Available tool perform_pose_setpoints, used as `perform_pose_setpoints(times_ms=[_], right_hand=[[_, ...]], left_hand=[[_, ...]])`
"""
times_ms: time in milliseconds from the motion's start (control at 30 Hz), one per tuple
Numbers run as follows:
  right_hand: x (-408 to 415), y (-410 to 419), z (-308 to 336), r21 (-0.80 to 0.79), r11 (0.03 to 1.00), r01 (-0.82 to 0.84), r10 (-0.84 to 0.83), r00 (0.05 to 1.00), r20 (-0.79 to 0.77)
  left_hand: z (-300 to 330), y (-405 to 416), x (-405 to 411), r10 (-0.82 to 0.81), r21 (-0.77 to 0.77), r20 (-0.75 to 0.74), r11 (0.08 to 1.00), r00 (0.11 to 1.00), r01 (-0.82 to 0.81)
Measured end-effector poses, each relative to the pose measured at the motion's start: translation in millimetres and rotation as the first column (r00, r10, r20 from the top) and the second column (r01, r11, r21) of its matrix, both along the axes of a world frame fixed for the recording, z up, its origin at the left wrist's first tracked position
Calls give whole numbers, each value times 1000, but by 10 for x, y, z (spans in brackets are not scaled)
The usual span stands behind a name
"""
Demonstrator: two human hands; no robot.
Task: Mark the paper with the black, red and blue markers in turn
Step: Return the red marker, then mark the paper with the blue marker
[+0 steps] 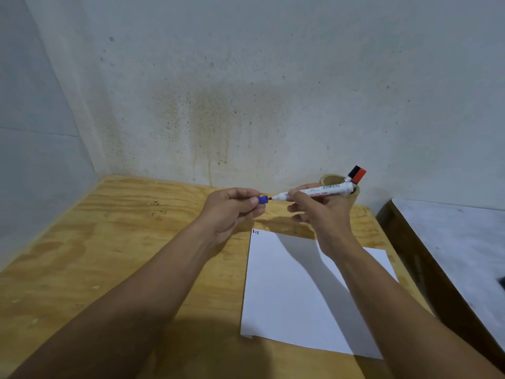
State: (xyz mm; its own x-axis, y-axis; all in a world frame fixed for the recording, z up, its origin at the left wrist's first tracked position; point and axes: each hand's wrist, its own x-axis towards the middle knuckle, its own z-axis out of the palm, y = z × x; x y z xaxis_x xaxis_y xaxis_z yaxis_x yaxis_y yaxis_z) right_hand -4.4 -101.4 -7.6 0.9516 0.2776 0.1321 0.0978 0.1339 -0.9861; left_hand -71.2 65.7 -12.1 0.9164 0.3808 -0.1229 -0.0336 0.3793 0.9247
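Note:
My right hand [318,207] holds a white-barrelled marker [325,190] level above the table, with its bare tip pointing left. My left hand [232,207] pinches the blue cap [263,199] just left of that tip; a small gap separates cap and tip. Below my hands a white sheet of paper [287,291] lies on the plywood table [109,242]. Small black, red and blue marks [255,232] sit at the paper's far left corner. A black-capped marker [354,170] and a red-capped marker [360,176] stand in a wooden cup [332,179] behind my right hand.
A stained wall rises right behind the table's far edge. To the right, past a dark gap, stands a second surface with a grey top [464,242]. My forearms cast shadows across the paper.

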Motion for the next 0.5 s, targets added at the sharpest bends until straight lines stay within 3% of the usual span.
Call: perform_pose_setpoints(times_ms=[500], right_hand=[[88,-379,176,-31,997,-77,80,990,118]], left_hand=[[213,-414,150,-59,-18,-7,998,998,59]])
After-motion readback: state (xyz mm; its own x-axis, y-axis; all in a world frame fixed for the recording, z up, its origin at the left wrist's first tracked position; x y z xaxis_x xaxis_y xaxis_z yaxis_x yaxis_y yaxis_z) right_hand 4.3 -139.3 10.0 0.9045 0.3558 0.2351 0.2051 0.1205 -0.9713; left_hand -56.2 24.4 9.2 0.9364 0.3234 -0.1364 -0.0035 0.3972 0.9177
